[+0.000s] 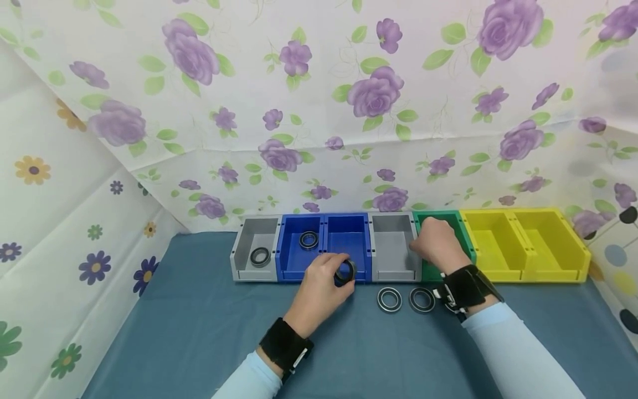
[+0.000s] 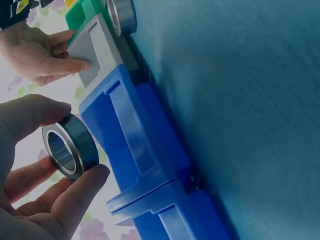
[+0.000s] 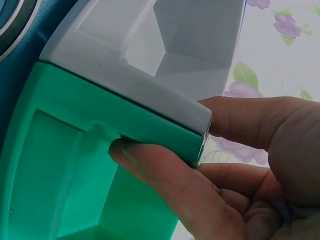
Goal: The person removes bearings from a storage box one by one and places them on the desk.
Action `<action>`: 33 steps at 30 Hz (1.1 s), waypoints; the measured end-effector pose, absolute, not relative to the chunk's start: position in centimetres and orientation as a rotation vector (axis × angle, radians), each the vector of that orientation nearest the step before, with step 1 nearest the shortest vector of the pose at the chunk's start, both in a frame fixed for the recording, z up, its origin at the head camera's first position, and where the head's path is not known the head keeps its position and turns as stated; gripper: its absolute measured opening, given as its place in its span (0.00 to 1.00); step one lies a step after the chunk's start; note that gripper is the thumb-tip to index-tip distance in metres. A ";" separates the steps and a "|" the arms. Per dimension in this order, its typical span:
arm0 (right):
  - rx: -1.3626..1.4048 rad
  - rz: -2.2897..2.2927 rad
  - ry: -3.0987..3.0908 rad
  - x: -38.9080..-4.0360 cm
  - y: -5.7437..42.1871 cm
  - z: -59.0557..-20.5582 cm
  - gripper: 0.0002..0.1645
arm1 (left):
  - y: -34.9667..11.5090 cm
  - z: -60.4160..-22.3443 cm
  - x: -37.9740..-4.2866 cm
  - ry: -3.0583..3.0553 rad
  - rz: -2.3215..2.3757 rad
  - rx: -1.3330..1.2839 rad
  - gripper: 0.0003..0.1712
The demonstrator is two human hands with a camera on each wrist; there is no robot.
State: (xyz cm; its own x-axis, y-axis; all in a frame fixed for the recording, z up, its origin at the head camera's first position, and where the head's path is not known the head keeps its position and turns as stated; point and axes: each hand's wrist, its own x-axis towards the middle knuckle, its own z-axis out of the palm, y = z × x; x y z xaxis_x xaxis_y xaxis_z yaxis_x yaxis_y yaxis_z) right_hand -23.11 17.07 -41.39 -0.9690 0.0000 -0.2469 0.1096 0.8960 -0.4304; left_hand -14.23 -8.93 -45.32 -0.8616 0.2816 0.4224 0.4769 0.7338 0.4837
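Left hand (image 1: 319, 282): fingers hold a bearing (image 2: 84, 145). Right hand (image 1: 441, 244), at its two o'clock: fingers pinch adjoining walls of grey bin (image 3: 150, 94) and green bin (image 3: 110, 112).

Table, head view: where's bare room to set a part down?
Bare: blue cloth left of the left hand, and right of the right sleeve below the yellow bins. Crowded: below the right gray bin, bearings lie near the right wristband.

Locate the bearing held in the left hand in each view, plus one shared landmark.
Head: held bearing below centre, slightly right, in the left hand.
Left wrist: left of centre.
Right wrist: not in it; the upper-left ring is another bearing.
Shared landmark: green bin, right of centre in head, top left in left wrist, lower left in right wrist.
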 end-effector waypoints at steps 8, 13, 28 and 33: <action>0.083 -0.662 2.810 -23.1 17.1 -41.2 0.12 | -8.8 -45.8 -13.7 -2.717 -0.852 -0.639 0.28; 0.068 -0.675 2.811 -23.1 17.1 -41.2 0.12 | -8.5 -46.2 -13.4 -2.808 -0.805 -0.653 0.28; 0.089 -0.666 2.834 -23.1 17.0 -41.6 0.13 | -7.3 -47.6 -13.4 -2.982 -0.665 -0.709 0.28; 0.094 -0.668 2.839 -23.1 17.0 -41.6 0.12 | -7.0 -47.9 -13.6 -2.981 -0.607 -0.744 0.26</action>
State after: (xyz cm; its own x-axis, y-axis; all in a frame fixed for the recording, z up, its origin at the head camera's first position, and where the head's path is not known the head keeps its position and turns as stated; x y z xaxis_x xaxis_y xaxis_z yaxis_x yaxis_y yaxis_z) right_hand -23.14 17.04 -41.57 -0.9729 0.0112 -0.2308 0.1129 0.8945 -0.4325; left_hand -13.62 -7.00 -47.88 -0.8869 0.4506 0.1017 0.4545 0.8118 0.3666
